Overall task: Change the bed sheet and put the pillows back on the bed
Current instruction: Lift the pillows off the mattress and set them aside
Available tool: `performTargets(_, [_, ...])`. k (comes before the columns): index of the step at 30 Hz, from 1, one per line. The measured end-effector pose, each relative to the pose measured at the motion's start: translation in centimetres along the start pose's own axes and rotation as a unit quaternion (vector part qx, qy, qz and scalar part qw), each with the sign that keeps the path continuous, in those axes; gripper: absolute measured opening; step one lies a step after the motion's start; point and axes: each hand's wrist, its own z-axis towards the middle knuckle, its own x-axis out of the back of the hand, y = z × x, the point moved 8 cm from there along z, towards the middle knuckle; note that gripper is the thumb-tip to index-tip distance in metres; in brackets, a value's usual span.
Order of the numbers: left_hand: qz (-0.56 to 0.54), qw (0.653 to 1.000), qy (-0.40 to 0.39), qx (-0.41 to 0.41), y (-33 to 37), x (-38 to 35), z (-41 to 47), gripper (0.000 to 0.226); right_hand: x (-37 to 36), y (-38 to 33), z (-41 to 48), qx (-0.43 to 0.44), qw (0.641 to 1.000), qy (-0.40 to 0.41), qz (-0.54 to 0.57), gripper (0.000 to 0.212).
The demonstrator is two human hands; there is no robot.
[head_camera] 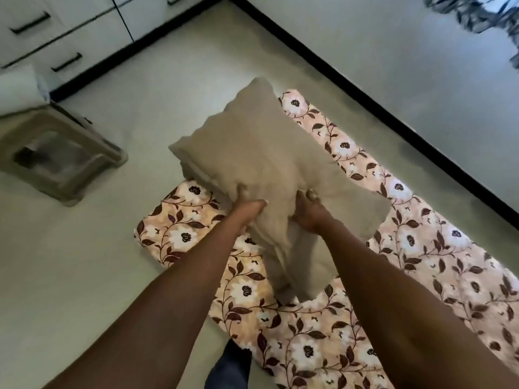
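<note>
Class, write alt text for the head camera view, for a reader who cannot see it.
A left hand and right hand grip a beige pillow above a low mattress covered in a floral sheet. A brown stool stands on the pale floor to the left, with white drawers behind it.

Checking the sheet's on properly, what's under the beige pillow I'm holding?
Floral sheet shows around the beige pillow, which left hand and right hand grip. The patch beneath is hidden.
</note>
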Motion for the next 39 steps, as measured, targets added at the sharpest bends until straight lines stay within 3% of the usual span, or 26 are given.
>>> performTargets(6, [0.058, 0.998, -0.003, 0.01, -0.8, 1.3, -0.8, 0.063, 0.1, -0.1, -2.5, 0.006, 0.999, 0.007, 0.043, 0.078])
performTargets(13, [0.183, 0.982, -0.02, -0.027, -1.3, 3.0, -6.8, 0.065, -0.6, -0.7, -9.0, 0.004, 0.999, 0.003, 0.044, 0.072])
performTargets(17, [0.225, 0.974, 0.011, -0.041, -2.0, 5.5, -11.4, 0.054, -2.5, -2.0, -13.2, 0.017, 0.999, 0.005, 0.033, 0.069])
performTargets(21, [0.256, 0.966, 0.036, -0.027, -6.1, 9.8, -15.4, 0.069, -4.9, -5.0, -17.4, 0.041, 0.999, -0.003, 0.03, 0.061])
performTargets(28, [0.288, 0.954, 0.083, -0.02, -11.7, 16.0, -23.1, 0.056, -8.5, -11.1, -23.8, 0.12, 0.992, -0.001, -0.046, 0.065])
performTargets(34, [0.316, 0.942, 0.099, -0.049, -12.6, 21.3, -24.6, 0.056, -8.8, -15.4, -25.2, 0.141, 0.988, 0.015, -0.056, 0.063])
performTargets(39, [0.339, 0.933, 0.096, -0.08, -12.1, 26.0, -23.2, 0.045, -9.5, -18.5, -24.9, 0.109, 0.993, 0.027, -0.047, 0.063])
